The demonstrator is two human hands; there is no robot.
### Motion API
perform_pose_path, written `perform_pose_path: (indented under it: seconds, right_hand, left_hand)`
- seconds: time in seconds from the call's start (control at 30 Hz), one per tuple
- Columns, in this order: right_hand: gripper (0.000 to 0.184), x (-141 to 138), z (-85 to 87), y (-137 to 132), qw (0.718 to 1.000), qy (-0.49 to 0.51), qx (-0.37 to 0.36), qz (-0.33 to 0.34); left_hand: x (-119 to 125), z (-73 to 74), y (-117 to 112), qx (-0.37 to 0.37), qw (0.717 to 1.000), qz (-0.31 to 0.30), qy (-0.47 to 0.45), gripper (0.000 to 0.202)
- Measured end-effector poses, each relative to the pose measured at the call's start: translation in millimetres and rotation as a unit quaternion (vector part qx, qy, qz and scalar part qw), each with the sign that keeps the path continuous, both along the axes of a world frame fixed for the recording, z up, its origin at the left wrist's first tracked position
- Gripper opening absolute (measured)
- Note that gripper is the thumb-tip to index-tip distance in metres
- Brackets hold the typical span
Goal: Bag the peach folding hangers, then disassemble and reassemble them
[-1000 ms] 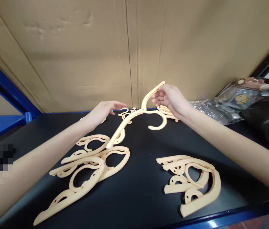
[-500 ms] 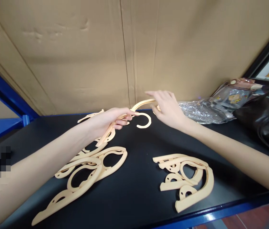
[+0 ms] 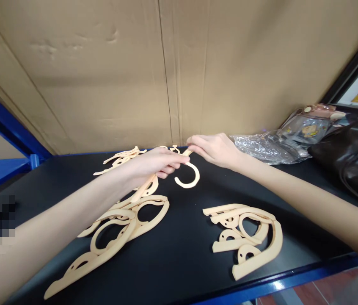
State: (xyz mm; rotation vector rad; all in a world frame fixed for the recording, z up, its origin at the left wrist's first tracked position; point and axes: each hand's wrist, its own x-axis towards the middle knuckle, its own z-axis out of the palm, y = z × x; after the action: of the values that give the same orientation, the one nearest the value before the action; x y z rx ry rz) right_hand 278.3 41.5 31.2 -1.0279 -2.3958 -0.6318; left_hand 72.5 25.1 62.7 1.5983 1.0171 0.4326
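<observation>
Both hands meet at the middle back of a black table [image 3: 182, 250] on one cream plastic hanger [image 3: 188, 177]. My left hand [image 3: 156, 163] is closed round the hanger's left arm, which slants down to the left. My right hand [image 3: 215, 149] pinches the hanger near its centre, just above the open hook that hangs over the table. A pile of folded cream hangers [image 3: 115, 228] lies under my left forearm. A second, smaller pile of hangers [image 3: 249, 239] lies front right. Several small cream hook pieces [image 3: 120, 159] lie at the back left.
A cardboard wall [image 3: 166, 72] closes off the back. Crumpled clear plastic bags [image 3: 280, 142] and a dark brown bag [image 3: 353, 161] sit at the right. Blue shelf framing [image 3: 4, 131] stands at the left, and the table's blue front edge [image 3: 274, 284] runs along the bottom right.
The hanger was held up high by my right hand alone. It has come down near the table, my left hand has taken hold of its arm, and my right hand has moved to its centre.
</observation>
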Motion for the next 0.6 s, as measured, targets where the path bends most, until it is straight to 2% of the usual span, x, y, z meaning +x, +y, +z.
perform_pose_path:
  seconds: [0.1, 0.2, 0.3, 0.43, 0.5, 0.6]
  right_hand:
    - [0.037, 1, 2.1, -5, 0.999, -0.030, -0.009, 0.041]
    - [0.031, 2, 7.4, -6, 0.992, -0.007, -0.079, 0.101]
    - [0.026, 1, 11.4, -4, 0.979, 0.024, -0.147, 0.140]
    - [0.026, -5, 9.8, -1, 0.982, 0.029, -0.169, 0.080]
    - [0.027, -6, 6.5, 1, 0.983, 0.022, -0.176, 0.052]
    - [0.026, -7, 0.7, 5, 0.979, 0.039, -0.194, 0.048]
  left_hand:
    - [-5, 0.7, 7, -0.017, 1.000, -0.004, 0.012, 0.039]
    - [-10, -2.3, 14, -0.033, 0.999, -0.016, 0.025, 0.037]
    - [-13, -5.5, 21, -0.016, 0.999, -0.029, 0.025, 0.034]
    - [-9, -8.0, 24, 0.002, 1.000, -0.009, 0.021, 0.033]
    - [-3, -10.6, 21, 0.011, 1.000, 0.026, 0.009, 0.030]
    - [5, -17.5, 16, 0.025, 0.995, 0.091, -0.023, 0.027]
